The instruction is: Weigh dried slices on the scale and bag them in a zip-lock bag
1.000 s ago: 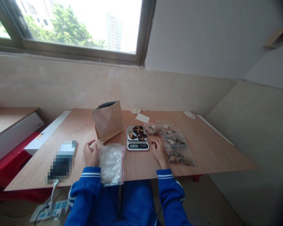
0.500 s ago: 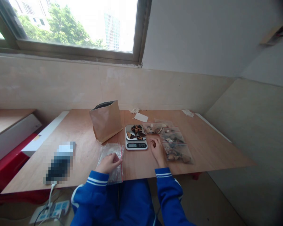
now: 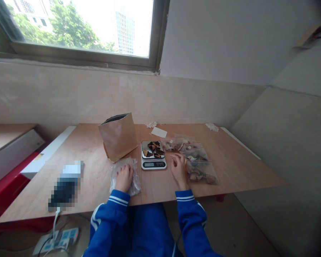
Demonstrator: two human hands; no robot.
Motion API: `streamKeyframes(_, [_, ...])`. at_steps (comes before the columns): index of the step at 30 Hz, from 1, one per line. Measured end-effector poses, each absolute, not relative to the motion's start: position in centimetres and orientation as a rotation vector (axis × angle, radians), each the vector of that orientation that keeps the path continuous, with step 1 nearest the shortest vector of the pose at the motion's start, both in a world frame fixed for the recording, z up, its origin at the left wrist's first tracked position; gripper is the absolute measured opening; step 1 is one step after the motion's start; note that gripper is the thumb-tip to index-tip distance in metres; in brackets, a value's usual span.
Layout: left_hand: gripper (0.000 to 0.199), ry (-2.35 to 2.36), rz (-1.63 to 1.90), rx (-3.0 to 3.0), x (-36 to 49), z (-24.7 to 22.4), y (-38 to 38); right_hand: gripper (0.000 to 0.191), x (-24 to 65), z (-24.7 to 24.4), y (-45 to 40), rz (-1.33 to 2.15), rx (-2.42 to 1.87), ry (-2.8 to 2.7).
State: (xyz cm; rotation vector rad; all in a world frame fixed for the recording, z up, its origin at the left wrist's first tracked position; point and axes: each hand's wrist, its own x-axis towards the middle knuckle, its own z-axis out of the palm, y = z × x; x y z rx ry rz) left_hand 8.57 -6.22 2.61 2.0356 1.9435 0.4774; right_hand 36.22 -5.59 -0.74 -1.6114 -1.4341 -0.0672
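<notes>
My left hand [image 3: 124, 177] rests palm down on a pile of clear plastic zip bags [image 3: 133, 187], its fingers bent into the film. Just right of the kitchen scale [image 3: 153, 164], my right hand [image 3: 178, 167] lies on the table with curled fingers. A dried brown piece showed in those fingers a moment before; now they mostly hide it. Several dark brown dried pieces with paler insides [image 3: 153, 149] lie on the scale's metal plate. The scale's display is lit, but its digits are too small to read. Filled zip bags [image 3: 202, 173] lie beside my right hand.
An open brown paper bag [image 3: 119, 137] stands left of the scale. Behind the scale lie a white card [image 3: 159, 132] and crumpled tissue [image 3: 151, 125]; more tissue [image 3: 212, 127] is farther right. A blurred-out phone-like object [image 3: 65, 187] with a white cable lies at the left.
My left hand has turned palm down and moved forward, and the plastic bags beneath it have shifted away from the table's front edge. My right hand stays nearly in place; the brown piece is less visible.
</notes>
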Motion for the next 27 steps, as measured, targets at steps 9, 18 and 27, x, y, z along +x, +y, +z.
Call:
streamKeyframes(9, [0.025, 1.593, 1.085, 1.723, 10.4, 6.3, -7.8, 0.034, 24.0, 4.9, -10.1, 1.04, -1.125, -1.442])
streamKeyframes(18, [0.027, 1.57, 1.34, 1.45, 8.8, 7.7, -8.0, 0.041, 24.9, 4.8, -8.0, 1.056, -1.18, -1.198])
streamKeyframes(27, [0.033, 1.5, 1.392, 1.416, 9.4, 10.6, -4.5, 0.036, 31.7, 7.1, -6.0, 0.645, -1.286, -1.516])
